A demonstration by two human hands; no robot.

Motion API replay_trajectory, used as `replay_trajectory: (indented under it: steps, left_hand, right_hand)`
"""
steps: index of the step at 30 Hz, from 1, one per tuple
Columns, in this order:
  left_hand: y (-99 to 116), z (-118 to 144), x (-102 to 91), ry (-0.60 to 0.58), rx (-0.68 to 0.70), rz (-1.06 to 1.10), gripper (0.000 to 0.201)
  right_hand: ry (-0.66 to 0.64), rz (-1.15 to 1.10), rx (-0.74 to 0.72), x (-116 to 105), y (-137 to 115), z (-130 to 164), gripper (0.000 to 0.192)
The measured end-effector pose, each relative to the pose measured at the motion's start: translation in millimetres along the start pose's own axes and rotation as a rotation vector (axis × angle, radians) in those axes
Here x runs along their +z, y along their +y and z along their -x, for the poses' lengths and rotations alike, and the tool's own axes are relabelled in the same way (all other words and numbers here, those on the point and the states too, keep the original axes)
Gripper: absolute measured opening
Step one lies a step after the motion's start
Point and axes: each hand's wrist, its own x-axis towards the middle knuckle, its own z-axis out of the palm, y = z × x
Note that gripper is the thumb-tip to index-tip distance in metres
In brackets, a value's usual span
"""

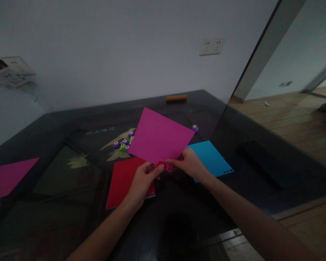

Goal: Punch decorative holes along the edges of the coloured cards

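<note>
I hold a magenta paper sheet [159,137] tilted up above the dark table [70,203]. My left hand [142,181] pinches a small red punch [162,165] at the sheet's near edge. My right hand [188,163] grips the same edge of the sheet just to the right of the punch. Under my hands lie a red sheet [123,177] and a blue sheet [212,157] flat on the table.
A cluster of small purple and green punches [123,144] lies behind the sheet, and one purple punch [195,128] sits apart to the right. Another magenta sheet [8,175] lies at the far left. An orange bar [176,97] rests at the table's back edge. A dark flat object [260,163] lies to the right.
</note>
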Motion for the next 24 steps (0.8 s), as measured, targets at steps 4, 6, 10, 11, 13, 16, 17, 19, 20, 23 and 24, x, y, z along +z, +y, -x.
replay_trajectory:
  steps: [4,6,10,11,13,16,17,19,20,23,24]
  left_hand:
    - [0.3,-0.2,0.6,0.011,-0.009,0.008,0.028]
    - [0.6,-0.2,0.9,0.012,-0.014,0.021,0.027]
    - [0.6,-0.4,1.0,0.012,-0.016,0.029,0.026]
    - [0.4,-0.5,0.9,0.016,-0.017,0.023,0.027]
    - [0.2,-0.6,0.6,0.022,-0.016,0.006,0.028]
    - [0.1,-0.6,0.5,0.025,-0.002,-0.014,0.029]
    - [0.3,-0.5,0.6,0.026,0.002,-0.015,0.029]
    - [1.0,-0.3,1.1,0.030,0.003,-0.012,0.028]
    - [1.4,-0.2,1.3,0.032,0.001,-0.010,0.028]
    - [2.1,-0.1,1.5,0.031,-0.002,0.000,0.026]
    - [2.1,-0.1,1.3,0.027,-0.005,0.002,0.026]
  right_hand:
    - [-0.012,-0.023,-0.009,-0.2,1.0,0.7,0.018]
    - [-0.018,-0.031,-0.017,-0.2,2.1,0.7,0.020]
    - [-0.008,-0.017,-0.016,0.2,3.2,0.3,0.021]
    - [-0.003,-0.008,-0.010,0.3,3.0,0.2,0.020]
    - [0.004,-0.003,-0.002,0.5,2.3,0.3,0.019]
    - [-0.002,-0.017,-0.004,0.6,1.1,0.7,0.020]
    - [-0.005,-0.017,-0.005,0.5,0.7,0.8,0.020]
    - [-0.008,-0.012,-0.006,0.3,0.4,1.0,0.019]
    - [-0.008,-0.008,-0.006,0.2,0.4,1.1,0.019]
    - [-0.007,0.002,-0.011,0.0,0.9,1.0,0.018]
    - [-0.007,0.005,-0.012,0.0,1.0,1.0,0.018]
